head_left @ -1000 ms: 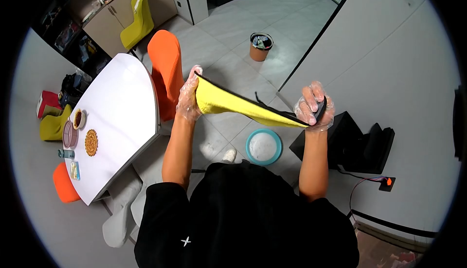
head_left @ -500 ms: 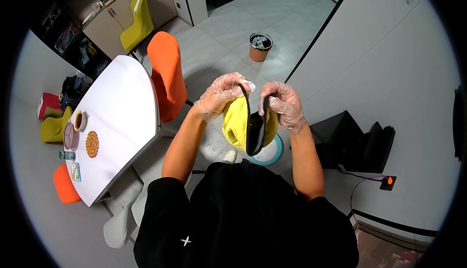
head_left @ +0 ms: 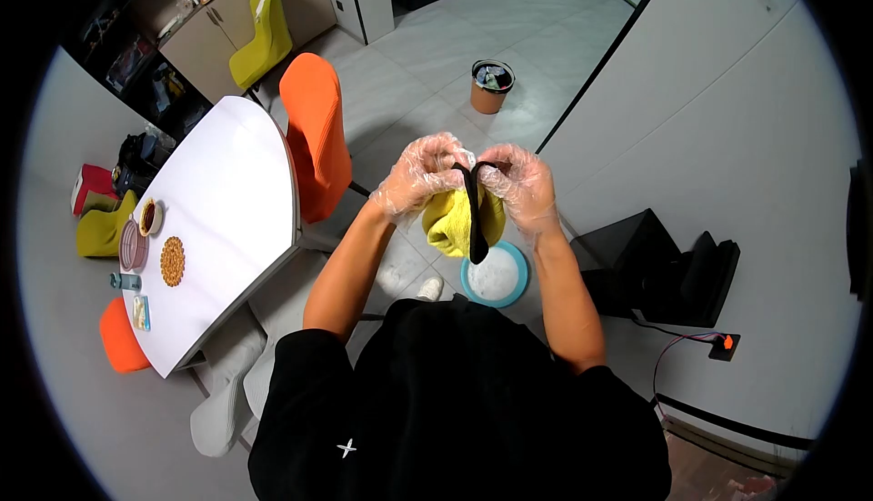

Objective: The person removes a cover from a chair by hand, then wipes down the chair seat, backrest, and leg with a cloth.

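Observation:
Both my hands wear clear plastic gloves and meet in front of my chest. Between them hangs a soft yellow cloth (head_left: 447,226) with a black edge, folded so that its rims lie close together. My left hand (head_left: 420,178) pinches the left part of the black edge. On the other side, my right hand (head_left: 525,187) has the right part of that edge between thumb and fingers. Below the cloth, a round basin with a blue rim (head_left: 521,281) stands on the floor, with something white and foamy-looking inside.
To the left is a white table (head_left: 223,219) with a round woven mat (head_left: 172,261), a pink basket (head_left: 134,248) and a small bowl (head_left: 151,217). An orange chair (head_left: 314,128) stands beside it. A brown bin (head_left: 488,99) is ahead; black boxy objects (head_left: 627,246) lie right.
My hands have come together, bringing the cloth's two black rims close; its opening has narrowed. The cloth is slightly higher, and more of the basin shows.

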`<control>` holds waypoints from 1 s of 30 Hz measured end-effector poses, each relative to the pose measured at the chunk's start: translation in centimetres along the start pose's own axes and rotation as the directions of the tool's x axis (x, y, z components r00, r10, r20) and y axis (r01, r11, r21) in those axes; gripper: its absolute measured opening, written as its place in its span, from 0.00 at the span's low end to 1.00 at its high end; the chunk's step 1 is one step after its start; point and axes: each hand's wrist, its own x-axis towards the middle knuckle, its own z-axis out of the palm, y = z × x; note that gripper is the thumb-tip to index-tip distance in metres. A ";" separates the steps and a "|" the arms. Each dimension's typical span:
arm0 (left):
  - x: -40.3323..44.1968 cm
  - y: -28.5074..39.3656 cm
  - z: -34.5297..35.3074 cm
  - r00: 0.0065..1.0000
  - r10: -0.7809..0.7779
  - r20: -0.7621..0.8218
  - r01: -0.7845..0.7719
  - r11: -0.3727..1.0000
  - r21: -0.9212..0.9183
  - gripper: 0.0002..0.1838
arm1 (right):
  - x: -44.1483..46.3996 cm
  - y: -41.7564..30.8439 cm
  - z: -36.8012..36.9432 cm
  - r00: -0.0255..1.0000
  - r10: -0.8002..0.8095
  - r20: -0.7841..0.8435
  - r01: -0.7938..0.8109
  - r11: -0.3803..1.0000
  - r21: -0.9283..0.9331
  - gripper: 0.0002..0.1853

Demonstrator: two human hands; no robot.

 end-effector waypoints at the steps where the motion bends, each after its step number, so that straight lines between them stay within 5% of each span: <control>1: 0.0 0.1 0.0 1.000 -0.002 0.006 0.002 1.000 -0.002 0.14 | 0.1 0.0 -0.1 1.000 0.015 0.005 -0.015 1.000 -0.005 0.08; 6: -0.1 0.1 -0.6 0.998 -0.055 0.028 0.051 0.992 0.116 0.14 | 0.4 -0.6 -1.2 0.987 0.133 0.089 -0.125 0.988 -0.087 0.12; 10: 0.4 0.4 0.7 0.988 0.151 0.043 -0.157 0.951 0.267 0.15 | 1.2 1.6 -2.6 0.996 0.008 0.094 0.000 0.997 -0.081 0.22; 12: 0.2 0.7 0.8 0.993 0.114 0.012 -0.112 0.948 0.299 0.15 | 1.5 2.2 -3.0 0.997 -0.032 0.074 0.041 0.991 -0.124 0.26; 16: -0.1 0.7 0.0 1.000 -0.014 0.007 0.011 0.942 0.334 0.15 | 1.0 1.9 -2.3 0.999 0.044 0.023 -0.043 0.999 -0.032 0.25; 21: 0.2 0.5 0.1 0.986 0.121 -0.116 -0.074 0.935 0.347 0.13 | 0.4 2.5 -1.9 0.999 -0.020 -0.045 0.021 0.999 0.026 0.19; 24: 0.2 0.4 -0.4 0.956 0.177 -0.233 -0.107 0.952 0.286 0.13 | -0.4 2.8 -2.2 0.989 -0.139 0.049 0.141 0.989 -0.035 0.14; 30: 0.1 0.8 -0.2 0.927 0.198 -0.318 -0.110 0.955 0.275 0.13 | -0.5 4.3 -2.3 0.989 -0.002 0.150 0.053 0.939 -0.340 0.15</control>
